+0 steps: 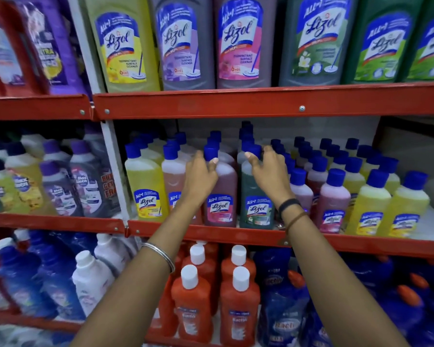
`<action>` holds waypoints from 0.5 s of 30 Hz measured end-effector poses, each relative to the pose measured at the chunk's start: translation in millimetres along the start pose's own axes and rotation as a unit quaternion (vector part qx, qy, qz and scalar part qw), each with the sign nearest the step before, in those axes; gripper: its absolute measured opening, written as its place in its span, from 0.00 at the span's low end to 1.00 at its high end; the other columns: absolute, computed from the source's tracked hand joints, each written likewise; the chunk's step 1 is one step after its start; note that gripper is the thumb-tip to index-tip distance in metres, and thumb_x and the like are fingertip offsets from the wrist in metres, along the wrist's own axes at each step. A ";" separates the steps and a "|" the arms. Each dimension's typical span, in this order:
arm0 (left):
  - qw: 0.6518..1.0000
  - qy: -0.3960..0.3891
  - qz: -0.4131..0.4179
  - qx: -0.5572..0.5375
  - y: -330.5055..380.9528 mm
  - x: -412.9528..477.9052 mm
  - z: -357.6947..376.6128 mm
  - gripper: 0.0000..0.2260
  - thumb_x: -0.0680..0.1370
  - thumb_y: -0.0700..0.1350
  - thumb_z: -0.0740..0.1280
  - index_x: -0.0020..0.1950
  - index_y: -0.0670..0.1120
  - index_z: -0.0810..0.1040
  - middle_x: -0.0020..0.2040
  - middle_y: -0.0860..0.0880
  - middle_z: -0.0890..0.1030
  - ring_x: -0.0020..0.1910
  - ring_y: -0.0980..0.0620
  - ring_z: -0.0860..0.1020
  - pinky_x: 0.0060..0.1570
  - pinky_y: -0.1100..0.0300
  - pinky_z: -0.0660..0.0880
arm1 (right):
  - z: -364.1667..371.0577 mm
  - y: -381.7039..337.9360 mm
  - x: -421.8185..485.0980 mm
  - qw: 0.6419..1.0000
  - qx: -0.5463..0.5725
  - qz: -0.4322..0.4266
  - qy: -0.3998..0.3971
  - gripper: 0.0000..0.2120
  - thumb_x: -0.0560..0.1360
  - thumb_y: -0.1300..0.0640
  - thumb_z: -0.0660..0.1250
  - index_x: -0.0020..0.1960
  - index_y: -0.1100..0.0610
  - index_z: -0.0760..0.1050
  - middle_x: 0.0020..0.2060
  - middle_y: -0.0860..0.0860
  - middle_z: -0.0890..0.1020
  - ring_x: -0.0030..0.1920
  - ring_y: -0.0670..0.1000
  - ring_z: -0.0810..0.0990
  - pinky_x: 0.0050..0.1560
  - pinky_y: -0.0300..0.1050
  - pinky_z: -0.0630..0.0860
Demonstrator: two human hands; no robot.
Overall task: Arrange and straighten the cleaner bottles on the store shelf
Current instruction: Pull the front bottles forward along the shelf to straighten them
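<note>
While both arms reach up to the middle shelf point(236, 232), the left hand point(201, 175) has its thumb and fingers around the neck of the pink bottle point(221, 194), just under its blue cap, so it looks like it is holding that bottle. The right hand point(268, 171) is spread wide over the top of the green bottle point(257, 196) next to it; the fingers are near the blue caps there, but I cannot tell if they touch. These two bottles stand at the front of the shelf, side by side, with their labels facing out. To the left, a yellow bottle point(145, 186) and a peach bottle point(173, 181) also stand up straight at the front edge. It looks like this tall group is almost tidy. To the right, the small bottles point(361, 196) stand in slanting rows, pink ones and yellow ones mixed, and the rows look less even. A bare white patch of shelf shows at the far right. So I think the job is partly done: the tall bottles in front look neat, and the small ones on the right may need lining up next. The big bottles point(186, 41) on the top shelf already stand in a straight row.
</note>
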State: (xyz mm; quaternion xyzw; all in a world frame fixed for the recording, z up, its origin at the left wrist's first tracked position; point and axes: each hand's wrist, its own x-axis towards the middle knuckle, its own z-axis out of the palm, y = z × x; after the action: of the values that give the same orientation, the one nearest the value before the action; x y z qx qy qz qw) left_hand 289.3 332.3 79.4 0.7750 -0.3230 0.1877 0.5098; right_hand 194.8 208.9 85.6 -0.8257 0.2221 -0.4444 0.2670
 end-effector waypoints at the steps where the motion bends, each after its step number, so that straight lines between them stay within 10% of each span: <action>1: 1.000 0.000 -0.008 0.000 -0.1 1.2 0.0 0.08 0.78 0.41 0.62 0.50 0.36 0.71 0.48 0.32 0.78 0.48 0.36 0.74 0.33 0.61 0.54 | 0.7 1.6 1.2 1.000 0.005 0.002 0.001 0.22 0.76 0.44 0.61 0.54 0.63 0.72 0.42 0.61 0.80 0.41 0.61 0.77 0.34 0.47 0.67; 6: 0.999 -0.025 0.012 0.025 -1.5 4.2 -8.1 0.10 0.78 0.43 0.63 0.51 0.36 0.72 0.48 0.33 0.78 0.49 0.35 0.75 0.34 0.60 0.56 | 2.8 -3.2 -4.1 0.999 0.046 0.003 0.026 0.22 0.75 0.45 0.64 0.60 0.61 0.70 0.54 0.60 0.79 0.53 0.57 0.77 0.50 0.51 0.75; 10: 0.991 0.091 0.098 0.015 -16.6 7.1 -43.3 0.15 0.77 0.46 0.64 0.59 0.38 0.71 0.56 0.38 0.74 0.56 0.42 0.73 0.57 0.54 0.68 | 19.2 -36.3 -21.5 0.971 0.107 -0.155 0.146 0.17 0.77 0.52 0.63 0.62 0.60 0.70 0.59 0.56 0.75 0.59 0.52 0.73 0.60 0.38 0.68; 15: 0.978 0.187 0.005 0.097 -67.4 34.8 -93.3 0.21 0.76 0.45 0.64 0.63 0.34 0.66 0.62 0.34 0.70 0.63 0.36 0.67 0.63 0.50 0.61 | 60.5 -80.9 -31.4 0.968 0.125 -0.218 0.014 0.14 0.76 0.57 0.64 0.60 0.60 0.71 0.54 0.55 0.79 0.56 0.51 0.76 0.60 0.46 0.71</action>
State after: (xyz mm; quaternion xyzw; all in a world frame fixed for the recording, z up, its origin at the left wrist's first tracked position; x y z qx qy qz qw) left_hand 364.6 424.9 94.2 0.7705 -0.2061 0.3617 0.4827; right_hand 241.0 303.9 90.0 -0.8078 -0.0170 -0.5280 0.2616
